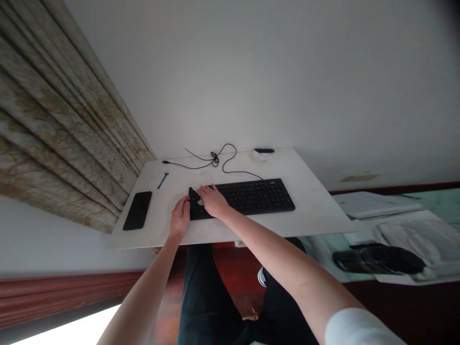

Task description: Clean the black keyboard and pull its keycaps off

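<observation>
Across the white tabletop (316, 208), a black keyboard (253, 199) lies with both hands at its left end. The left hand (180, 218) curls against the front corner, though whether it grips, I can't tell. The right hand (213, 201) rests on the keys, its fingers (203, 191) spread and pinching nothing. A black cable (230, 163) loops from the keyboard through a loose knot to a plug (164, 162) near the far edge. Off to the left lie a black phone (137, 211) and a small blue tool (163, 180).
</observation>
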### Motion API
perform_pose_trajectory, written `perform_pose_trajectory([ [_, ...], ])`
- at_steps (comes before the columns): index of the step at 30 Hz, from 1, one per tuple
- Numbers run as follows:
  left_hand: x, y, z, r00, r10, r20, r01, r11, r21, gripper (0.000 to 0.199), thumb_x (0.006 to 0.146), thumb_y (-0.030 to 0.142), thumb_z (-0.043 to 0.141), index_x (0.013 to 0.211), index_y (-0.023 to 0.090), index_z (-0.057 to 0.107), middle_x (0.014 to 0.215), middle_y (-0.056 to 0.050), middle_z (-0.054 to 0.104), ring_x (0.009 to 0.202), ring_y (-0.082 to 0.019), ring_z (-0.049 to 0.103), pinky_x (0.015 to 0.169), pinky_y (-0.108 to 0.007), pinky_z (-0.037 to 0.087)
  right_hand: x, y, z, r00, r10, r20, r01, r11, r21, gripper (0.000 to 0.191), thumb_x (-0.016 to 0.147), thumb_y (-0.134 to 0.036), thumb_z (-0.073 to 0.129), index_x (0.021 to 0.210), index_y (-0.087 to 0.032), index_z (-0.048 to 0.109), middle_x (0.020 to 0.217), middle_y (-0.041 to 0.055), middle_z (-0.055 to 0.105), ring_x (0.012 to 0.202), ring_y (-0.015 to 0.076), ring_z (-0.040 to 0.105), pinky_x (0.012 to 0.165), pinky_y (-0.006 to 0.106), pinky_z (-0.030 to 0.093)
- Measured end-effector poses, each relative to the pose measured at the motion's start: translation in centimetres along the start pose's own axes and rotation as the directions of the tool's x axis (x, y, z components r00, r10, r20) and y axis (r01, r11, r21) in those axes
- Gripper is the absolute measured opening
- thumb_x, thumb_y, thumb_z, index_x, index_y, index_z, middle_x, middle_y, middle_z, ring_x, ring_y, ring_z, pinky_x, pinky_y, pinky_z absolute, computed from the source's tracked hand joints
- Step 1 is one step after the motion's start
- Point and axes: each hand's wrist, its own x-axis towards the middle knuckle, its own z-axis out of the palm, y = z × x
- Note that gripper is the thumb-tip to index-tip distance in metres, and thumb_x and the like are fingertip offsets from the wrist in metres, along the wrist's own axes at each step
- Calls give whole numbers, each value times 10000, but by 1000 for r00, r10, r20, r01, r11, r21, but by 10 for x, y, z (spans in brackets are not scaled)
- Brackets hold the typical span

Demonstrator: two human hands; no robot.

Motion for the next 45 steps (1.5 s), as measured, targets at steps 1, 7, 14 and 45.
perform_pose_trajectory([
  [1,0,0,0,1000,6,1,-6,1000,1,406,1001,403,418,1251,179,646,1262,-121,697,1200,-250,645,1119,-460,475,3,-5,2,1000,7,2,-7,1000,-1,445,1008,-119,377,1428,-84,523,1505,182,521,1431,256,431,1224,492,229],
  [7,1,-2,0,1000,28,3,-28,1000,14,410,1009,390,395,1273,187,634,1284,-109,690,1210,-236,640,1115,-448,482,14,-33,10,997,74,-8,-74,997,29,489,1072,-319,302,1471,-96,473,1579,182,426,1481,285,356,1220,583,194],
  [14,0,-3,0,1000,10,2,-10,1000,-1,404,1011,388,400,1267,190,642,1282,-115,689,1217,-242,636,1130,-467,469,7,-27,9,998,66,-23,-67,997,-33,589,1064,-482,298,1487,-109,466,1580,188,420,1502,324,308,1210,680,86],
  [45,-2,-4,1,1000,-17,4,17,1000,9,402,1003,435,438,1260,202,641,1262,-101,696,1194,-239,645,1120,-449,469,-84,71,-24,973,193,-129,-220,945,-242,625,1046,-538,303,1462,-130,529,1541,206,469,1470,388,349,1181,733,52],
])
